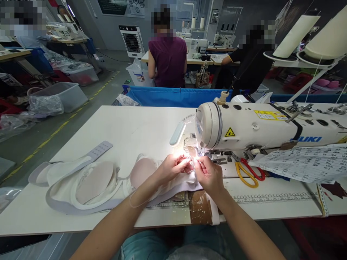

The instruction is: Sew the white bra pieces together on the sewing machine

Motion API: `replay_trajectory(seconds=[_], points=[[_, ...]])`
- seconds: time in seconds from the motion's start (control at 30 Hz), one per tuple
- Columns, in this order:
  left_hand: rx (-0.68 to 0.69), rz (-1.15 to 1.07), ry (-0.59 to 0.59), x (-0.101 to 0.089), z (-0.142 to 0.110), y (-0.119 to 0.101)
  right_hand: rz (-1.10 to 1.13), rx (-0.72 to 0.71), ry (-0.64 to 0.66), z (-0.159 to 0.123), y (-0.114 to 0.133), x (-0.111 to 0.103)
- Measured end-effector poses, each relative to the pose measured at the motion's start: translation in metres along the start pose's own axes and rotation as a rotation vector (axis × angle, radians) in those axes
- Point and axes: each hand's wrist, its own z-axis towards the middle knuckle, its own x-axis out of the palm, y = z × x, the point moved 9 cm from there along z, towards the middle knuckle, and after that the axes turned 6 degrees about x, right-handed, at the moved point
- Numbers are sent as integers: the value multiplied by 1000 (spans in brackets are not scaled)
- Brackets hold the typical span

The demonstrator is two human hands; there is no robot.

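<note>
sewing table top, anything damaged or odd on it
Yes: at the front edge, below the right hand, the white table has a brown patch flecked with white. It breaks up the white surface and ruler markings, so it looks worn; the cause isn't visible.

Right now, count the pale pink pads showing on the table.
2. One pale pink pad lies in the left part of the white garment; the second pad is nearer the left hand. Others may be hidden beneath the arms.
</note>
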Motion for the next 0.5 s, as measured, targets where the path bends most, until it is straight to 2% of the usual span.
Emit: replay_trajectory(seconds=[0.5], points=[[6,16,8,2,1,0,-38,-55,-12,4,7,3]])
